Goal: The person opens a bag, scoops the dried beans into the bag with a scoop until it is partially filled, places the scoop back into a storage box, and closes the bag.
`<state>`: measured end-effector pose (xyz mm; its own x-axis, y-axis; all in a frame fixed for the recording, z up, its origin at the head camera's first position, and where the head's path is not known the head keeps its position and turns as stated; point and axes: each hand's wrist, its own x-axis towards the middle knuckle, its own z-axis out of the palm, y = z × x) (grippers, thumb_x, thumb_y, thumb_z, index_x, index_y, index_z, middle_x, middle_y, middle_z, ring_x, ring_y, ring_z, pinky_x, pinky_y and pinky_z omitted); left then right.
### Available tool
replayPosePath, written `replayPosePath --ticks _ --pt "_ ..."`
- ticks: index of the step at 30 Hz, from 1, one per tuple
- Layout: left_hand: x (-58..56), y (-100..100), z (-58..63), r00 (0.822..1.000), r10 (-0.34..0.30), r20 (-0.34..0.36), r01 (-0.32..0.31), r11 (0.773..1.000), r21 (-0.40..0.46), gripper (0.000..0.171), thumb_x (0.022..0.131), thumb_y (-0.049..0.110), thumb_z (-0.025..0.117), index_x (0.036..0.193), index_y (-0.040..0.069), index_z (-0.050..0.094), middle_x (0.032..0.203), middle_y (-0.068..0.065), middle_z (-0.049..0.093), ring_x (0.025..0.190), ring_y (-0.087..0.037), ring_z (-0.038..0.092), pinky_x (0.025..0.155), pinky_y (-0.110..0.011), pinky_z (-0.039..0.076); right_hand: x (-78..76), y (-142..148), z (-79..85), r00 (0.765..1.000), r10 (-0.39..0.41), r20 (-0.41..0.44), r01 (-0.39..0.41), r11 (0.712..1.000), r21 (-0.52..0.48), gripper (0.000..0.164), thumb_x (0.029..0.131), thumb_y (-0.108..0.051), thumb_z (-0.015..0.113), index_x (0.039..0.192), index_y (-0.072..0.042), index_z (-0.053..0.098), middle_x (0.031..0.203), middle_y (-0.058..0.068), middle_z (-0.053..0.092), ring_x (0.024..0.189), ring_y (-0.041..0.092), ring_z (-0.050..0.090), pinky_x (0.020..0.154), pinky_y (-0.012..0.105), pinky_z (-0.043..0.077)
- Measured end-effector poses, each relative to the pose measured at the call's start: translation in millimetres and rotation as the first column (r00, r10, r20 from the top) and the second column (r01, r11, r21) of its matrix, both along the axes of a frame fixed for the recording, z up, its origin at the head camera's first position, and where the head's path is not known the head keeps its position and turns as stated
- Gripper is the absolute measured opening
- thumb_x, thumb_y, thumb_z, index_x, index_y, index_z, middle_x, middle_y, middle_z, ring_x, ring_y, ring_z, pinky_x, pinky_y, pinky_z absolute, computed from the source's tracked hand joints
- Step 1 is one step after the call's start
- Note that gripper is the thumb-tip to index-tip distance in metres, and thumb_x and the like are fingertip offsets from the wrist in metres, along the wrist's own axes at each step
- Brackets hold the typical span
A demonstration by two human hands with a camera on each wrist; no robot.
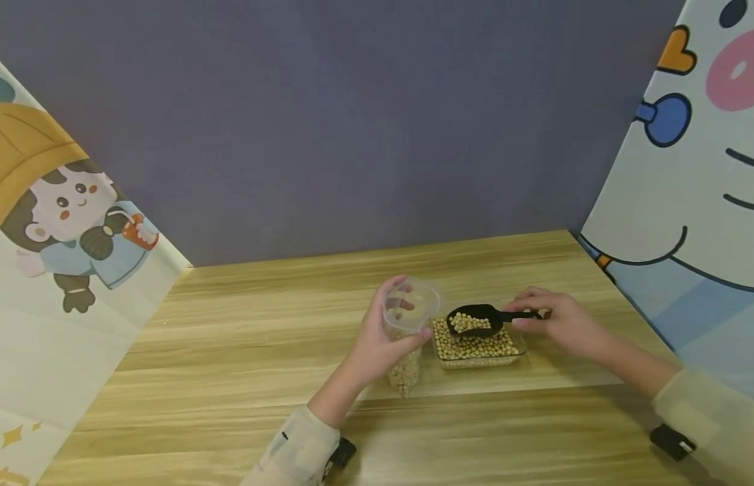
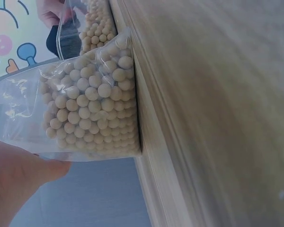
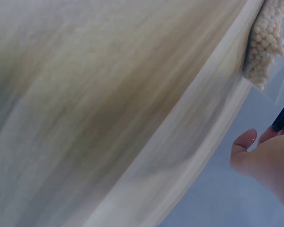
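My left hand point(image 1: 377, 337) curls round the upper part of a clear plastic bag point(image 2: 21, 104), thumb at the near side. A round, see-through rim point(image 1: 439, 297) shows at the bag's mouth. Pale round beans point(image 2: 85, 106) fill the bag's lower part, which stands on the table. My right hand point(image 1: 555, 320) pinches the handle of a black scoop point(image 1: 495, 315). A small heap of beans point(image 1: 468, 324) lies in the scoop, which is held over a clear rectangular container point(image 1: 480, 363) of the same beans, just right of the bag.
The wood-grain table point(image 1: 243, 351) meets a dark grey panel point(image 1: 352, 135) at the back. Cartoon-printed panels stand at the left point(image 1: 24, 324) and right point(image 1: 668, 216) edges.
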<state>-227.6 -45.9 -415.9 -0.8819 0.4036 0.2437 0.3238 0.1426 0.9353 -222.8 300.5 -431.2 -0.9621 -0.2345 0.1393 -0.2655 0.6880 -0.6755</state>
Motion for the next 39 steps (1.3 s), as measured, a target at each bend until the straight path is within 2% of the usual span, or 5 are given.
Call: replayPosePath --ticks 4,12,17,30,39 --pt "-0.4 0.4 0.6 1.0 -0.001 0.001 0.001 1.0 -0.009 0.092 0.088 0.015 0.085 0.163 0.022 0.033 0.16 -0.008 0.045 0.135 -0.031 0.054 0.105 -0.049 0.059 -0.8 5.4 7.0 1.0 -0.018 -0.022 0.018 1.0 -0.004 0.025 0.098 -0.023 0.078 0.121 -0.016 0.08 0.127 0.009 0.071 0.105 -0.01 0.053 0.073 0.022 0.051" --pt "-1.2 2.3 1.3 1.0 -0.002 -0.004 0.002 1.0 -0.031 0.092 0.087 0.015 0.085 0.162 0.025 0.034 0.158 -0.006 0.047 0.135 -0.034 0.054 0.101 -0.041 0.06 -5.2 14.0 46.0 0.997 -0.074 0.009 0.073 0.996 0.053 0.033 0.103 -0.028 0.072 0.133 -0.013 0.074 0.143 0.017 0.061 0.125 0.031 0.058 0.076 0.022 0.049" --pt "-1.9 4.1 1.0 1.0 -0.012 -0.008 0.012 1.0 -0.027 0.091 0.087 0.016 0.086 0.162 0.025 0.035 0.156 -0.008 0.049 0.134 -0.038 0.054 0.097 -0.037 0.06 -5.4 9.7 72.8 0.994 -0.089 -0.059 0.094 0.992 0.088 0.031 0.102 -0.03 0.073 0.13 -0.017 0.076 0.136 0.011 0.066 0.1 0.004 0.057 0.069 0.024 0.047" --pt "-2.0 6.1 0.2 0.999 -0.026 -0.044 0.024 0.999 -0.036 0.092 0.087 0.015 0.085 0.163 0.024 0.033 0.151 -0.006 0.051 0.134 -0.037 0.053 0.098 -0.033 0.058 -5.1 -21.9 114.8 0.987 0.023 -0.16 0.006 0.983 0.181 0.021 0.102 -0.026 0.073 0.122 -0.021 0.08 0.119 -0.002 0.069 0.074 0.012 0.049 0.06 0.027 0.039" --pt "-2.3 6.8 -0.2 0.999 -0.023 -0.036 0.022 0.999 -0.032 0.094 0.087 0.016 0.085 0.164 0.021 0.032 0.152 -0.01 0.05 0.132 -0.03 0.053 0.096 -0.032 0.059 -6.0 -46.4 135.5 0.969 0.135 -0.206 -0.069 0.952 0.299 0.02 0.097 -0.02 0.078 0.117 -0.024 0.082 0.12 -0.002 0.07 0.099 0.018 0.058 0.076 0.034 0.048"
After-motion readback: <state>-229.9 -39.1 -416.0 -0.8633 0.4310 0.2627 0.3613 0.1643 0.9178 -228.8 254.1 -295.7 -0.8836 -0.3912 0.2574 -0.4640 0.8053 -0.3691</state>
